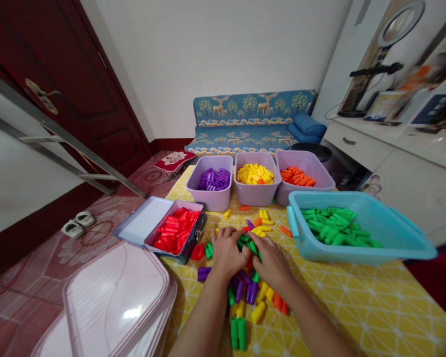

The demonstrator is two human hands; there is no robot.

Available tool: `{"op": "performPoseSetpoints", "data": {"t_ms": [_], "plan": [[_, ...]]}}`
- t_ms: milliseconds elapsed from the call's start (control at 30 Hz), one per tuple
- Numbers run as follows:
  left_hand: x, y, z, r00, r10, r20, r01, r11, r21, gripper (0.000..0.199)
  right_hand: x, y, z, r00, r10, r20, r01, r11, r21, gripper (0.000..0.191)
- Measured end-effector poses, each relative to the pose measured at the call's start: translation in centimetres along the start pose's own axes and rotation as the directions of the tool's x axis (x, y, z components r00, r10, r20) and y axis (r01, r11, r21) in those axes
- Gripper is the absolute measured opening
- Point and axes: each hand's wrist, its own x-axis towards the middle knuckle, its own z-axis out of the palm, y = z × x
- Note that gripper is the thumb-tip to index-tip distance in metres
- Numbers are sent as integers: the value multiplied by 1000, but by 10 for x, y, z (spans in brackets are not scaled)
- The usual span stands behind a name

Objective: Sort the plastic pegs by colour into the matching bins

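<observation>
Both hands are over a mixed pile of short plastic tube-like pieces on a yellow tablecloth [319, 302]. My left hand [228, 250] curls over the pile's left side, its thumb beside several green pieces [246, 241]. From the right, my right hand [270, 259] bends its fingers round those same green pieces. Below the hands lie purple pieces [251, 292], a yellow piece [258, 312], orange pieces [280, 302] and a green pair [238, 333]. A purple piece [203, 273] and red pieces [197, 252] sit left of my left hand. The fingers partly cover the pile's middle.
Lilac bins of purple [208, 202], yellow [256, 196] and orange pieces [321, 171] line the back. A blue tub [357, 255] with green pieces stands right, an opened case [134, 225] with red pieces left. Pale lids [115, 297] lie at the front left.
</observation>
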Motion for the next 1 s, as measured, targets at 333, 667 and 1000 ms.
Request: {"op": "performPoseSetpoints", "data": {"t_ms": [333,667,1000], "plan": [[1,-6,-1,994,59,92,-59,998,-7,42,0,3,4,997,7,-75,0,996,86,50],[6,-12,2,985,166,48,-155,971,-180,35,3,8,4,985,48,-168,33,892,451,36],[7,-18,11,988,157,10,-145,934,-326,38,3,8,2,986,86,-140,16,798,603,25]]}}
